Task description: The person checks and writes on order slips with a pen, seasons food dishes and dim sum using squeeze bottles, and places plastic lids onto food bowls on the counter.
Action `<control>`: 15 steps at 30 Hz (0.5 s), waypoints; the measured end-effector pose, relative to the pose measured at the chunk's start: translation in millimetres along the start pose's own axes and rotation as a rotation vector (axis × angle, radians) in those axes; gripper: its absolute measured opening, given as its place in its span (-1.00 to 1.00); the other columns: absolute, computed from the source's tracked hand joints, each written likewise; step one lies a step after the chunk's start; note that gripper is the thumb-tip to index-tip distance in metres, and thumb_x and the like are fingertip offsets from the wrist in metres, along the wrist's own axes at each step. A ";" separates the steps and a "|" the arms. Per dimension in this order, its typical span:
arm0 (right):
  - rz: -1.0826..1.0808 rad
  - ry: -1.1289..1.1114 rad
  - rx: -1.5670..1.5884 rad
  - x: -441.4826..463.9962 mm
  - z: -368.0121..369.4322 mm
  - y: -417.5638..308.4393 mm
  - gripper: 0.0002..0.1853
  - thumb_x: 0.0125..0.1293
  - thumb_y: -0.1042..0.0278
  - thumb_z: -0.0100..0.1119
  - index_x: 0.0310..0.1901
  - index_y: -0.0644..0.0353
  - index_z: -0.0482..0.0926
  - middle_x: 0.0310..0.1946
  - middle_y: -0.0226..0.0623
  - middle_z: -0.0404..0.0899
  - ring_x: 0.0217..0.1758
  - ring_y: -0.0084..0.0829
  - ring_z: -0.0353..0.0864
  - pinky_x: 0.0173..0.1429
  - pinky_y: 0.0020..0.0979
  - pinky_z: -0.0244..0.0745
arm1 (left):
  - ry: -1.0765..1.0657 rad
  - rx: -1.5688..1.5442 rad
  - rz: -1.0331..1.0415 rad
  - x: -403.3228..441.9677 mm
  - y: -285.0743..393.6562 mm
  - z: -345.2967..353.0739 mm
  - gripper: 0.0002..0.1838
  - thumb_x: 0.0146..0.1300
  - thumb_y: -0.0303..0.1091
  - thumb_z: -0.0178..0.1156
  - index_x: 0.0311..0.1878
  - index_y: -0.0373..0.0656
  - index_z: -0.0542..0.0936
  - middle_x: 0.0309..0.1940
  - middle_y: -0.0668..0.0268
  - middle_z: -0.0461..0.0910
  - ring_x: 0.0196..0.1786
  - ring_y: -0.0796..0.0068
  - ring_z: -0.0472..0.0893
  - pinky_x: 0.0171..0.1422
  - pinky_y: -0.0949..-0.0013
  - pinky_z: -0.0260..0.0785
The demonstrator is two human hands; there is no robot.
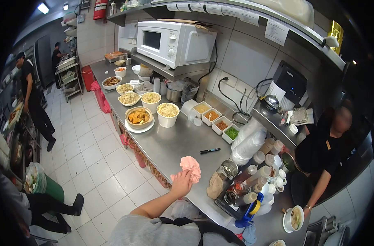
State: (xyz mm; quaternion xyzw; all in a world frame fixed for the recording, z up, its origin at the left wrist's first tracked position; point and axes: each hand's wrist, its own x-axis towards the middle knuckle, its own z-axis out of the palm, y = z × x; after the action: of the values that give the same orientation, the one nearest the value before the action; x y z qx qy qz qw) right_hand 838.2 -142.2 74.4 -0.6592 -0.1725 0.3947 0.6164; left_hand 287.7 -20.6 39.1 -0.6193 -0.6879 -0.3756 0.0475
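Note:
A pink cloth (190,167) is bunched on the front edge of the steel counter (174,143). On the cloth lies my left hand (182,183), its fingers curled against the fabric. My right hand is not visible. A black marker (210,151) rests on the counter to the right of the cloth. Farther back stand a clay bowl of fried pieces (138,117) on a white plate and a white tub of rice (168,114). A brown paper-like bundle (215,185) is right of the cloth, beside a metal container (229,169).
Sauce bottles (252,182) crowd the right side, near plastic-wrapped stacks (247,143) and topping trays (222,124). A co-worker (326,143) at the right reaches toward a soup bowl (296,217). Other people stand at the left. A microwave (174,43) sits above the counter.

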 end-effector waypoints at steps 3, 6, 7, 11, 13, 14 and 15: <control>0.057 -0.052 -0.079 31.0 -0.2 11.1 -0.57 0.31 0.25 -0.04 0.13 0.35 0.35 -0.07 -0.12 0.53 -0.14 -0.28 0.58 -0.18 -0.35 0.59 | 0.033 -0.002 0.009 -1.5 -1.3 4.0 -0.52 0.09 -0.34 0.09 0.13 -0.25 0.39 -0.01 0.15 0.41 0.01 0.13 0.40 0.08 0.12 0.27; 0.109 -0.092 -0.152 56.6 0.4 20.2 -0.58 0.33 0.23 -0.04 0.12 0.34 0.36 -0.09 -0.12 0.54 -0.15 -0.29 0.59 -0.19 -0.35 0.60 | 0.034 0.005 0.005 -1.2 -0.5 4.1 -0.52 0.08 -0.34 0.09 0.11 -0.25 0.40 -0.02 0.16 0.41 0.00 0.14 0.40 0.07 0.12 0.27; 0.129 -0.105 -0.179 64.8 -0.8 24.8 -0.58 0.33 0.22 -0.05 0.11 0.34 0.36 -0.09 -0.12 0.54 -0.16 -0.29 0.59 -0.20 -0.35 0.60 | 0.031 0.008 0.000 -0.9 0.5 3.0 -0.53 0.08 -0.34 0.09 0.11 -0.24 0.41 -0.02 0.16 0.42 0.00 0.14 0.40 0.07 0.12 0.27; 0.182 -0.136 -0.280 87.8 -3.7 31.2 -0.59 0.35 0.20 -0.06 0.09 0.33 0.38 -0.11 -0.12 0.55 -0.17 -0.29 0.60 -0.22 -0.36 0.61 | 0.024 0.008 -0.012 1.2 3.2 -0.6 -0.53 0.07 -0.34 0.09 0.10 -0.22 0.41 -0.03 0.18 0.42 -0.01 0.16 0.41 0.06 0.13 0.27; 0.206 -0.147 -0.329 97.0 -7.0 33.6 -0.60 0.36 0.19 -0.06 0.09 0.32 0.39 -0.11 -0.12 0.56 -0.18 -0.29 0.60 -0.23 -0.36 0.61 | 0.018 0.013 -0.012 1.1 3.4 -1.6 -0.52 0.06 -0.34 0.09 0.11 -0.20 0.41 -0.03 0.19 0.42 -0.01 0.17 0.41 0.05 0.13 0.27; 0.221 -0.156 -0.357 101.0 -9.7 34.5 -0.60 0.36 0.18 -0.07 0.08 0.32 0.39 -0.12 -0.12 0.56 -0.19 -0.30 0.60 -0.23 -0.36 0.61 | 0.013 0.009 -0.013 1.3 3.1 -2.2 -0.52 0.06 -0.34 0.09 0.11 -0.20 0.41 -0.03 0.19 0.41 -0.02 0.17 0.41 0.05 0.14 0.27; 0.229 -0.162 -0.383 103.2 -15.2 34.0 -0.60 0.37 0.18 -0.07 0.08 0.32 0.39 -0.12 -0.12 0.56 -0.19 -0.30 0.60 -0.24 -0.37 0.61 | 0.006 0.004 -0.014 1.5 2.9 -2.4 -0.52 0.05 -0.34 0.09 0.11 -0.19 0.41 -0.03 0.19 0.41 -0.02 0.18 0.40 0.04 0.14 0.27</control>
State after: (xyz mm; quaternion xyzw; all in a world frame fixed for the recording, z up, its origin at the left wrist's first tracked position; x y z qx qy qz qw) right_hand 905.5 -84.9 9.4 -0.7456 -0.2172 0.4738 0.4153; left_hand 289.0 -20.9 43.0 -0.6132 -0.6928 -0.3764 0.0483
